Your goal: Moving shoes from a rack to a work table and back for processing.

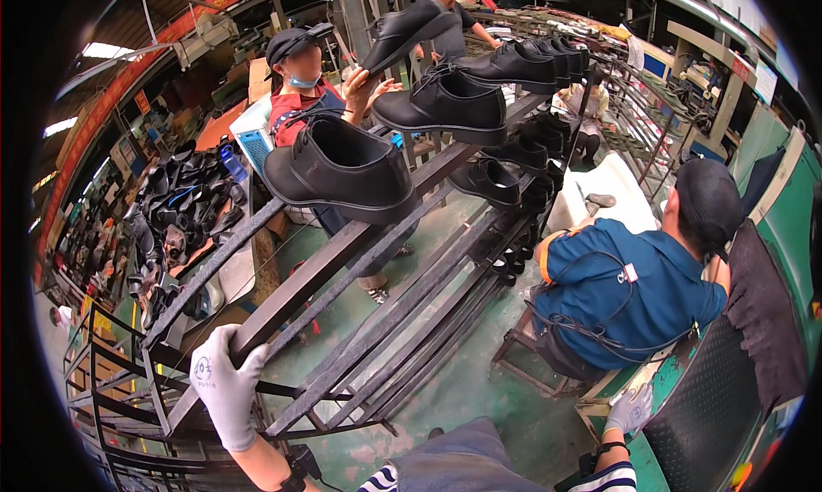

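Rack (300, 282): located ahead of the wearer, running from lower left to upper right. Left hand (227, 381): gloved, fingers curled around its near bar. Right hand (631, 409): gloved, at the edge of the green table (658, 460); grip cannot be determined. Black shoes (347, 177) rest on the upper bars. Beyond: a masked person (295, 107).

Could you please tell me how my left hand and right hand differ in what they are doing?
Your left hand grips the rack's dark metal bar, while your right hand is at the edge of the green bench. The left hand also looks larger in the picture than the right hand. Both wear pale gloves.
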Demonstrator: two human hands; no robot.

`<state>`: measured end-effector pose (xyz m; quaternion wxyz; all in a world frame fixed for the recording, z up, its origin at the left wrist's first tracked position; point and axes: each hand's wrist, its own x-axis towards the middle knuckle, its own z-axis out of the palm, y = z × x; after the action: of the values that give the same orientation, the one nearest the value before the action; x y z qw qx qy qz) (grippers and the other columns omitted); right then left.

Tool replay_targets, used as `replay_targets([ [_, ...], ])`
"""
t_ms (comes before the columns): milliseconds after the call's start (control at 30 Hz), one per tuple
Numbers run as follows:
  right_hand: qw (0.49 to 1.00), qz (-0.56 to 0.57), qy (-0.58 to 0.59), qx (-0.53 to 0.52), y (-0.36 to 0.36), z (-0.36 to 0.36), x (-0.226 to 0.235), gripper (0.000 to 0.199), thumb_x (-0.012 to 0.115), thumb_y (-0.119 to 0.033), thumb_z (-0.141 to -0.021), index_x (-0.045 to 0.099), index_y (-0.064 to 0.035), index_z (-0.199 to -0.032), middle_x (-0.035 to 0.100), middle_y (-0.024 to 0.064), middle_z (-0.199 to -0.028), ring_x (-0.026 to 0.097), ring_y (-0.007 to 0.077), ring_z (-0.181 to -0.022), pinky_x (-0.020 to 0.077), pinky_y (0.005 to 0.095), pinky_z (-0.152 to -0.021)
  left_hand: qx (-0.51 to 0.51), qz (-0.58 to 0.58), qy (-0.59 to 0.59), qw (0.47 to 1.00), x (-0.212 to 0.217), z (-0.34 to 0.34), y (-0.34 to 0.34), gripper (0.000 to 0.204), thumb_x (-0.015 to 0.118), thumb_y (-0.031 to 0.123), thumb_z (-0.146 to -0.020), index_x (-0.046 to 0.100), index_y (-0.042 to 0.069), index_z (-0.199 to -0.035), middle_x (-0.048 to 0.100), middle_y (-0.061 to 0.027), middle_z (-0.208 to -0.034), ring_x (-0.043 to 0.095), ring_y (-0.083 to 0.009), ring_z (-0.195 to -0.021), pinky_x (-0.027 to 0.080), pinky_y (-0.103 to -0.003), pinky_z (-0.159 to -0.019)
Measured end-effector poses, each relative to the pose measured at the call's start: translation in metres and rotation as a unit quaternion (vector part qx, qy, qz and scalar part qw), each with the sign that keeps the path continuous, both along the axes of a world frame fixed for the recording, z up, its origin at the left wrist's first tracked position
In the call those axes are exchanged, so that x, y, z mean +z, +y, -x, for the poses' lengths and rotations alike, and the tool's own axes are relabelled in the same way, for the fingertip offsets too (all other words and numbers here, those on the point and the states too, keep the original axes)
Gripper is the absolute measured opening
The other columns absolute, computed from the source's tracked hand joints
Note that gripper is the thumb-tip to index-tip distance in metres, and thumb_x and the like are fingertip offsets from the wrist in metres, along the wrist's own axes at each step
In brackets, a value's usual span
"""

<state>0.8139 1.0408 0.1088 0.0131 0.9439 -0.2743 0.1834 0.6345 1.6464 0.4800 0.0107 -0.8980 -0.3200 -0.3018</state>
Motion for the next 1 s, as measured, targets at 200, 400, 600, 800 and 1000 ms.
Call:
replay_targets([
  [200, 1.0, 0.005, 0.0, -0.007, -0.001, 0.001, -0.003, 0.048, 0.05, -0.03, -0.097, 0.058, -0.008, -0.139, 0.056, 0.0105, -0.145, 0.049, 0.0268, -0.136, 0.0358, 0.0413, -0.113, 0.0, 0.014, 0.002, 1.0, -0.002, 0.002, 0.001, 0.036, 0.08, 0.019, -0.073, 0.065, 0.008, -0.104, 0.066, -0.0134, -0.088, 0.062, -0.0334, -0.084, 0.047, -0.041, -0.079],
  [400, 1.0, -0.008, -0.004, 0.013, -0.006, 0.001, -0.009, 0.055, 0.051, -0.033, -0.095, 0.051, -0.0055, -0.143, 0.052, 0.0122, -0.149, 0.046, 0.0285, -0.137, 0.0337, 0.0432, -0.114, 0.004, 0.018, -0.008, 1.0, -0.005, 0.001, 0.002, 0.043, 0.085, 0.025, -0.068, 0.065, 0.008, -0.102, 0.065, -0.0113, -0.086, 0.061, -0.0329, -0.086, 0.047, -0.042, -0.08],
  [600, 1.0, 0.0, 0.001, 0.005, -0.008, 0.0, -0.012, 0.054, 0.05, -0.033, -0.096, 0.053, -0.0054, -0.142, 0.053, 0.0123, -0.147, 0.047, 0.029, -0.137, 0.034, 0.0434, -0.114, -0.004, 0.027, -0.019, 0.999, -0.004, 0.001, 0.002, 0.041, 0.085, 0.022, -0.068, 0.066, 0.008, -0.1, 0.065, -0.0121, -0.086, 0.061, -0.033, -0.084, 0.048, -0.042, -0.08],
  [800, 1.0, 0.01, -0.012, 0.011, -0.005, 0.0, -0.011, 0.049, 0.051, -0.029, -0.096, 0.056, -0.0054, -0.139, 0.054, 0.0127, -0.146, 0.049, 0.0293, -0.135, 0.0357, 0.0434, -0.113, 0.004, 0.016, -0.01, 1.0, -0.003, -0.001, 0.002, 0.042, 0.085, 0.023, -0.067, 0.066, 0.007, -0.1, 0.065, -0.0127, -0.085, 0.062, -0.0336, -0.083, 0.048, -0.042, -0.077],
  [1000, 1.0, 0.002, -0.011, 0.006, -0.004, 0.002, -0.009, 0.05, 0.05, -0.029, -0.096, 0.056, -0.0056, -0.139, 0.054, 0.0126, -0.147, 0.049, 0.0291, -0.135, 0.0358, 0.0436, -0.113, -0.005, 0.015, -0.004, 1.0, -0.003, 0.001, 0.002, 0.036, 0.081, 0.018, -0.072, 0.066, 0.008, -0.103, 0.066, -0.0143, -0.087, 0.063, -0.0336, -0.083, 0.048, -0.041, -0.078],
])
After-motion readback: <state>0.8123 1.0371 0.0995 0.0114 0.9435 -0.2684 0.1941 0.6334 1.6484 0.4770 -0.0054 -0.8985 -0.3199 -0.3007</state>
